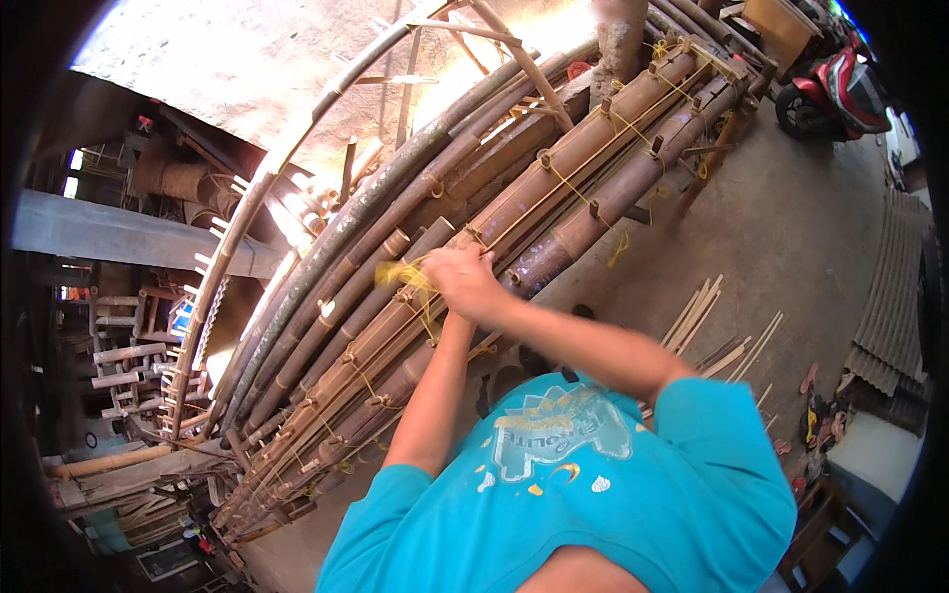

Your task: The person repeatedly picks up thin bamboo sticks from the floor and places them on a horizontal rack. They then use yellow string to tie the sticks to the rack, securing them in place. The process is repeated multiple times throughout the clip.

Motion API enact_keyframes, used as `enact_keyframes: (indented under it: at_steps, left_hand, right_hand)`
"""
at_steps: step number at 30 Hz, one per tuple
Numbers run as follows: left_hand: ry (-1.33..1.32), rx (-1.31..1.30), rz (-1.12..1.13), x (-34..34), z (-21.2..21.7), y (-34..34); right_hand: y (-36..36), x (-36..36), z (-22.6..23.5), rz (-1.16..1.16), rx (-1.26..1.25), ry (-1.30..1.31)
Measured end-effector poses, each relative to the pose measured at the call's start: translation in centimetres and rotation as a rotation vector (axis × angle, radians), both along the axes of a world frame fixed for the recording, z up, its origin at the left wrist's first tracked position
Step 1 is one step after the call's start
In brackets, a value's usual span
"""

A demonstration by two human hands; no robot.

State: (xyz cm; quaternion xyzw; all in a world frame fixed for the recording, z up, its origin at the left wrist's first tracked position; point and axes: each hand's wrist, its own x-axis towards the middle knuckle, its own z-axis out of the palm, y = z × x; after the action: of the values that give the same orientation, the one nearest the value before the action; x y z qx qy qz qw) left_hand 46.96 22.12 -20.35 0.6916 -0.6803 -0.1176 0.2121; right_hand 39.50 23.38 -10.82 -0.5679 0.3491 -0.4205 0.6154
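Note:
My right hand [461, 275] is closed over a bundle of yellow twine [405, 275], whose loose loops stick out to its left. Crossed beneath it, my left hand [458, 318] shows little more than its wrist; its fingers are hidden. Both hands rest at the middle of a long frame of brown bamboo poles [573, 158] lying diagonally before me. Yellow cord lashing [563, 180] winds along the frame around short pegs. Below the hands, a thicker bamboo pole [554, 242] runs parallel to it.
Longer curved bamboo poles [341, 227] lie beyond the frame, with an arched, pegged bamboo piece [247, 203] at left. Thin split sticks [697, 311] lie on the concrete floor to the right. A red motorcycle [838, 94] stands at the far right, near corrugated sheets [885, 296].

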Motion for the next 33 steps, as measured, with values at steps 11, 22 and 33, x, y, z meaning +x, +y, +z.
enact_keyframes:
  at_steps: [11,22,33]
  left_hand:
    - [0.366,0.202,-0.004,3.0,-0.7,0.1]
    - [0.801,0.008,0.181,0.2,5.9,-10.4]
    - [-0.001,-0.057,0.147,11.2,4.7,-2.6]
  right_hand:
    - [-7.4,-7.7,0.6,0.581,-0.248,0.314]
    - [3.4,-11.9,-9.6,0.276,-0.616,0.599]
    - [10.8,-8.4,-14.0,-0.323,0.914,-0.506]
